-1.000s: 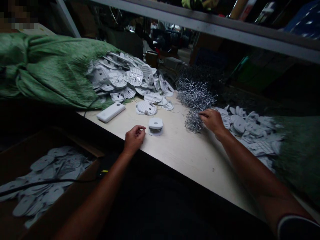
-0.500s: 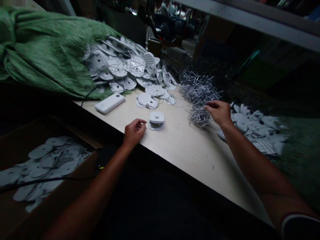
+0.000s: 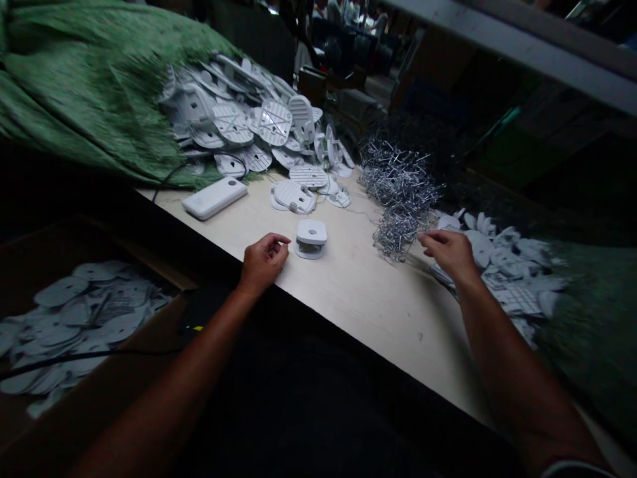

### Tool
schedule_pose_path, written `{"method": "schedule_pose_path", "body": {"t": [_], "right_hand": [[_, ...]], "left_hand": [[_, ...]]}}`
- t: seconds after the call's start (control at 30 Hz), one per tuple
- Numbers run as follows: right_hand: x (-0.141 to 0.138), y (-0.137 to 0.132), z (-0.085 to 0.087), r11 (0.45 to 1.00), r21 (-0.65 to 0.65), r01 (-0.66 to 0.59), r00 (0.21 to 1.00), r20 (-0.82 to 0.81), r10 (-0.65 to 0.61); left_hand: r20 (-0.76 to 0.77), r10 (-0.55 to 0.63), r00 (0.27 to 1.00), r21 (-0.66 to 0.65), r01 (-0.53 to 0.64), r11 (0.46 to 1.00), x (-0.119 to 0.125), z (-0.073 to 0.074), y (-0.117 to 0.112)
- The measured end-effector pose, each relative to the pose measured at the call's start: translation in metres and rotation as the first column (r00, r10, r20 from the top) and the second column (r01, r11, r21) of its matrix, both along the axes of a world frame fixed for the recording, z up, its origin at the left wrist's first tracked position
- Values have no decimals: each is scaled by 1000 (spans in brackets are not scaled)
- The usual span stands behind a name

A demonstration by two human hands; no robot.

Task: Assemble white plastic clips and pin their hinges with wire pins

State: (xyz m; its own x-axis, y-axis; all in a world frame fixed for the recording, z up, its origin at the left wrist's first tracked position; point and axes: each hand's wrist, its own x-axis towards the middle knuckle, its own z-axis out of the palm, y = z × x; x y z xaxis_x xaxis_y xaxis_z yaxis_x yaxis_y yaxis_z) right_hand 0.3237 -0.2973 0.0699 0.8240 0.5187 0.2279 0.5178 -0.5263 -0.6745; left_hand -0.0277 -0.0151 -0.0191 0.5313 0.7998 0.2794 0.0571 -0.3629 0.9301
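My left hand [image 3: 262, 261] rests at the near edge of the pale table [image 3: 368, 299], fingers curled loosely, just left of a small white plastic block [image 3: 310, 238]. My right hand [image 3: 449, 252] hovers beside a tangled heap of shiny metal wire pieces [image 3: 401, 186], fingers pinched together; whether a wire piece sits between them is too small to make out. White flat plastic parts [image 3: 502, 265] lie right behind that hand.
A green woven sack [image 3: 94, 99] spills a big pile of white plastic plates [image 3: 249, 126] at the back left. A white power bank [image 3: 214, 198] with a cable lies near it. A brown box [image 3: 74, 318] of grey plates sits lower left. Green sacking [image 3: 592, 318] at right.
My right hand has drawn back from the wire heap toward me and to the right. The left hand stays by the white block. The camera view shifted slightly.
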Motion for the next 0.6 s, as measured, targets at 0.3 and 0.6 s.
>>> {"method": "schedule_pose_path", "body": {"t": [0.3, 0.6], "right_hand": [[-13, 1, -27, 997, -53, 62, 995, -79, -67], [-39, 59, -29, 977, 206, 53, 953, -304, 12]], "left_hand": [[-12, 3, 1000, 11, -2, 1000, 0, 1, 1], [7, -34, 999, -26, 34, 999, -1, 1, 1]]}}
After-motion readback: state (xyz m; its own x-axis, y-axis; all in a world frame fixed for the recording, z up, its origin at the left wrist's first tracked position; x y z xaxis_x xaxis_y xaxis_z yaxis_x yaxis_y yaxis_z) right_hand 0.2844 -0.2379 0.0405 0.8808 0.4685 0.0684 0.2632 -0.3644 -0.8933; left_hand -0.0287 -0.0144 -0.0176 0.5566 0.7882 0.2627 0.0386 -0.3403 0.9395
